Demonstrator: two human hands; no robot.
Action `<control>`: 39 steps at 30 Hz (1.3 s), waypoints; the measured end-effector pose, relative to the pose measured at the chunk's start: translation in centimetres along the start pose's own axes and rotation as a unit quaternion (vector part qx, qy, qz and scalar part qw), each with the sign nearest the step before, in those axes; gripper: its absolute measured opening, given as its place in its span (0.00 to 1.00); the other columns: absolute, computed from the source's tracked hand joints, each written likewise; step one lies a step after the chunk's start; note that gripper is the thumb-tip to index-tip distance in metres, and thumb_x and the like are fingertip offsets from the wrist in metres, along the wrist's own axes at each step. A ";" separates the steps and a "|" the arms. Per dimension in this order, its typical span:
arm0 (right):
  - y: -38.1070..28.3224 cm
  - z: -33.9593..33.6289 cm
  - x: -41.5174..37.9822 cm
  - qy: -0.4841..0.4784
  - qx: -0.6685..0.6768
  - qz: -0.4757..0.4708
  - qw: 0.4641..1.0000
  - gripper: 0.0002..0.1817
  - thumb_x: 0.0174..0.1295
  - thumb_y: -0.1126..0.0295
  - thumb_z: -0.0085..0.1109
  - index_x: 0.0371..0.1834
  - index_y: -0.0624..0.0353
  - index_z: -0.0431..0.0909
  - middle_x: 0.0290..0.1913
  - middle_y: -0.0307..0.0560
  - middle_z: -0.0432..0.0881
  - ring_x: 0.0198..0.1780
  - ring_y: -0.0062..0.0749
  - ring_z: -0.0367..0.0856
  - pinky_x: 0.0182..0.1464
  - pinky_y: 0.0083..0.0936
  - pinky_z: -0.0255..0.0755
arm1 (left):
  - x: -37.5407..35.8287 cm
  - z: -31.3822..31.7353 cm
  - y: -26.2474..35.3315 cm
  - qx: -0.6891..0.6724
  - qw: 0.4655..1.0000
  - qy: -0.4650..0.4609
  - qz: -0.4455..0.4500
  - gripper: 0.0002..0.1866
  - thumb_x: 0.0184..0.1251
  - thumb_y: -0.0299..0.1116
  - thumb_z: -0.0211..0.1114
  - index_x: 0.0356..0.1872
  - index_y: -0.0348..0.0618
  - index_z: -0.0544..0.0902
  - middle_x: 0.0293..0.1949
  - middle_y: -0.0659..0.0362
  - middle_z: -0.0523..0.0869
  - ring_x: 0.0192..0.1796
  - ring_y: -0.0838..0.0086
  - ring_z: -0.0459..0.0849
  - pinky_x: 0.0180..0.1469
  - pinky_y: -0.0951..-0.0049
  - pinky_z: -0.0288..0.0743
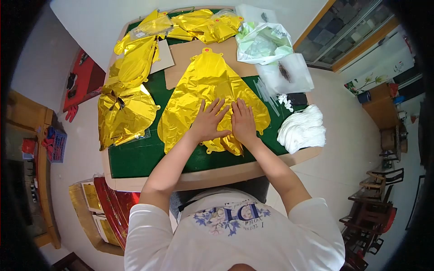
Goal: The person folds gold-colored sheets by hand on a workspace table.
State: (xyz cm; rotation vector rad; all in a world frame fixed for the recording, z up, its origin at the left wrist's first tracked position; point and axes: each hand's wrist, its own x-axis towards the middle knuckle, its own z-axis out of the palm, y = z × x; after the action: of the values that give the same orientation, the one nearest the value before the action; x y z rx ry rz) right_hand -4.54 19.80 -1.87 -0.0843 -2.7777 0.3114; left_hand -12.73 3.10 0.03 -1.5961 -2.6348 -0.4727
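A shiny gold foil balloon (205, 81), uninflated, lies spread on the green tabletop (135, 165), its narrow end with a small red mark pointing away from me. My left hand (209, 121) rests palm down on the middle of the foil, fingers spread. Close beside it, my right hand (244, 122) presses flat on the foil, fingers stretched forward and nearer together. Neither hand grips anything. Creases run through the foil around both hands, and its near edge is crumpled below them.
More gold foil balloons (129, 113) are piled along the left and far edges. Cardboard (185, 58) lies behind the spread one. At right are a plastic bag (264, 43), clear straws (267, 97), a black box (297, 99) and a white string bundle (302, 128).
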 end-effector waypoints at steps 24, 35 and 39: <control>-0.2 -9.5 -6.5 -0.080 0.076 -0.074 0.991 0.20 0.61 0.73 0.55 0.58 0.57 0.75 0.64 0.60 0.68 0.66 0.57 0.65 0.67 0.49 0.58 | -0.1 -0.1 -0.1 0.009 0.999 -0.036 -0.010 0.48 0.59 0.71 0.50 0.73 0.48 0.58 0.75 0.52 0.54 0.77 0.59 0.47 0.75 0.44 0.35; 0.7 -3.1 -1.7 -0.042 0.013 -0.044 0.998 0.21 0.65 0.68 0.53 0.62 0.56 0.72 0.67 0.57 0.66 0.69 0.52 0.63 0.69 0.47 0.57 | -0.3 -0.6 0.1 -0.012 1.000 -0.017 -0.005 0.44 0.59 0.70 0.51 0.73 0.58 0.60 0.74 0.51 0.55 0.77 0.58 0.48 0.74 0.43 0.36; 0.1 -4.4 -2.5 -0.060 0.028 -0.035 0.997 0.24 0.64 0.66 0.56 0.64 0.56 0.71 0.68 0.58 0.65 0.70 0.54 0.60 0.69 0.48 0.56 | -0.4 -0.2 -0.1 -0.006 1.000 -0.009 0.003 0.42 0.58 0.69 0.54 0.71 0.61 0.63 0.74 0.50 0.56 0.77 0.58 0.48 0.74 0.42 0.36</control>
State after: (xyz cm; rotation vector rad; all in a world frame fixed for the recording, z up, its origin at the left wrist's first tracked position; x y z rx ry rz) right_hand -0.66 20.58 1.30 0.0477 -2.8797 0.3891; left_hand -12.64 2.71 0.17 -1.6194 -2.6439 -0.4762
